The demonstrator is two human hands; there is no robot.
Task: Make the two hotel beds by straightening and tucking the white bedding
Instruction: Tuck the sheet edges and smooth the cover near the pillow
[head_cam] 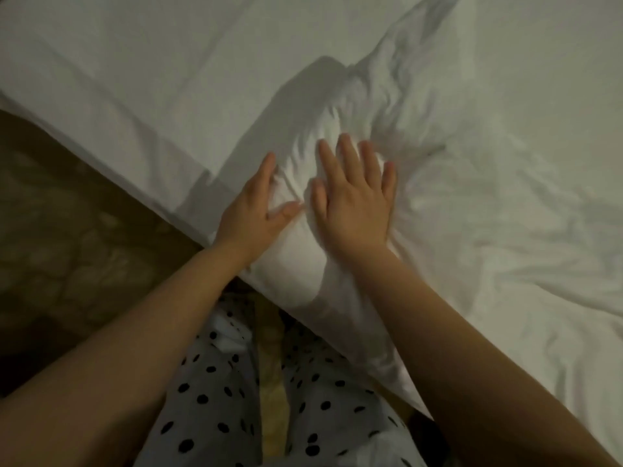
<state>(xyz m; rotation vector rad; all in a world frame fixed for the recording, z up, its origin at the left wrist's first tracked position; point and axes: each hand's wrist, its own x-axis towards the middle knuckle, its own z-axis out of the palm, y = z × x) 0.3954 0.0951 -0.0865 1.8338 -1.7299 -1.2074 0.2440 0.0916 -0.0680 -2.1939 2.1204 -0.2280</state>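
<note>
A bed with white bedding fills the upper right of the head view. A puffy, wrinkled white duvet (472, 197) lies across it, its bunched corner near the bed's edge. A flatter white sheet (151, 72) covers the upper left. My left hand (254, 210) rests flat against the side of the bunched corner, thumb spread. Flat on top of the same corner, my right hand (354, 203) presses down with its fingers straight and spread. Neither hand curls round any cloth.
The bed's edge (188, 210) runs diagonally from upper left to lower right. A brown patterned carpet (67, 230) lies at the left. My legs in white trousers with black dots (215, 399) stand close against the bed at the bottom.
</note>
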